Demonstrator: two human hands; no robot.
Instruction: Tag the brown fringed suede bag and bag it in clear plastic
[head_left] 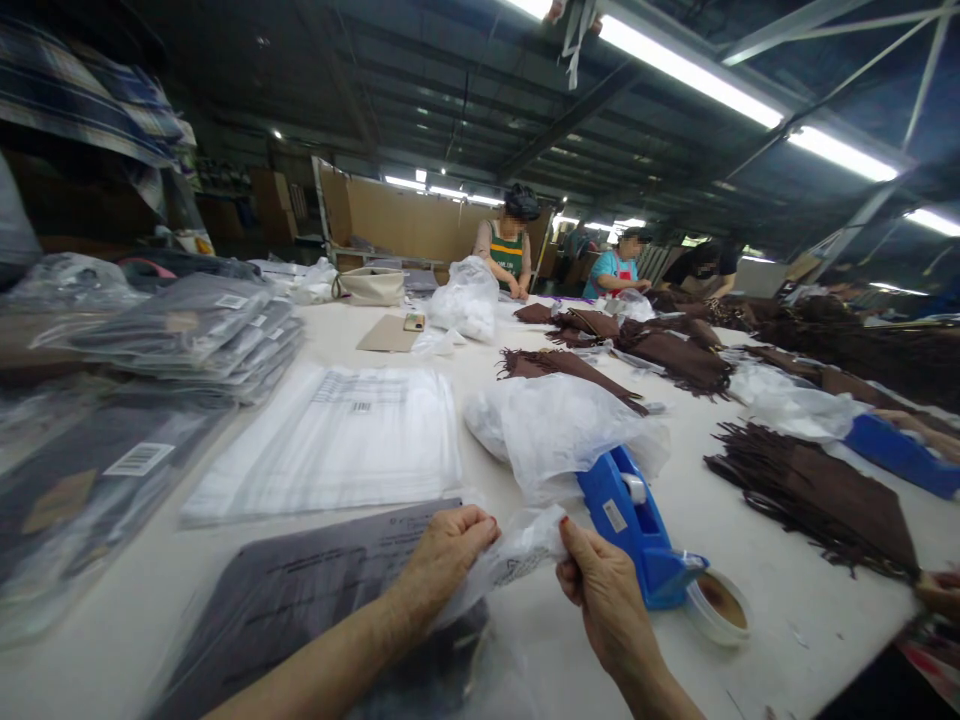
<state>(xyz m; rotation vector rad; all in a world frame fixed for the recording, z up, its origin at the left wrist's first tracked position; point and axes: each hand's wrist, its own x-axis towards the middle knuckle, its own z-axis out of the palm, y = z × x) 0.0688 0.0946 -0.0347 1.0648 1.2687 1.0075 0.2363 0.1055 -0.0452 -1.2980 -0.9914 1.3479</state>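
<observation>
A crumpled clear plastic bag (523,552) with dark print on it stretches between my hands. My left hand (442,560) pinches its left side, while the fingers of my right hand (600,585) are closed on its right edge. Below my left forearm lies a flat dark grey folded cloth in a printed clear bag (300,590); I cannot tell whether the held plastic belongs to it. Just beyond my right hand stands a blue tape dispenser (626,520). Beside it is a round, pale-rimmed container (721,605) with something brown inside.
Bagged grey cloths (210,320) are stacked at the left, near a bagged white cloth (337,430). A white plastic bundle (562,425) lies beyond the dispenser. Brown fringed cloths (817,490) spread across the right. Several co-workers stand around the table (480,540), one wearing a green apron (508,258).
</observation>
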